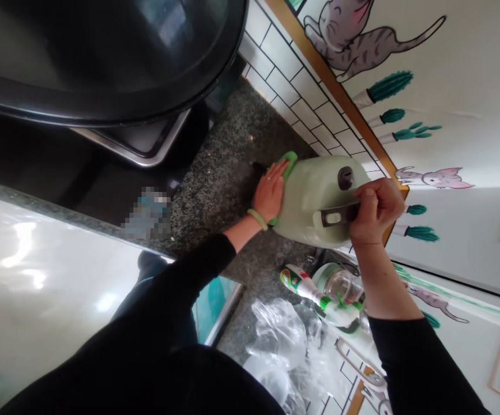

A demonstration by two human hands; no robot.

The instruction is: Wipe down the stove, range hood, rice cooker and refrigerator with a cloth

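A pale green air fryer (305, 199) with a dark knob and a dark handle stands on the speckled counter (232, 138) by the tiled wall. The fingers of my right hand (377, 210) are closed around the end of its handle. Against the fryer's side, my left hand (270, 191) presses a green cloth (290, 160), fingers stretched along it. Most of the cloth is hidden beneath that hand; its edges show past the fingertips and near the wrist.
A large black pan or lid (115, 63) covers part of the black cooktop (42, 155). Nearer my body are a white and green spray bottle (305, 285), a glass jar (340, 282) and crumpled clear plastic bags (279, 331). Tiled wall (293, 86) borders the counter.
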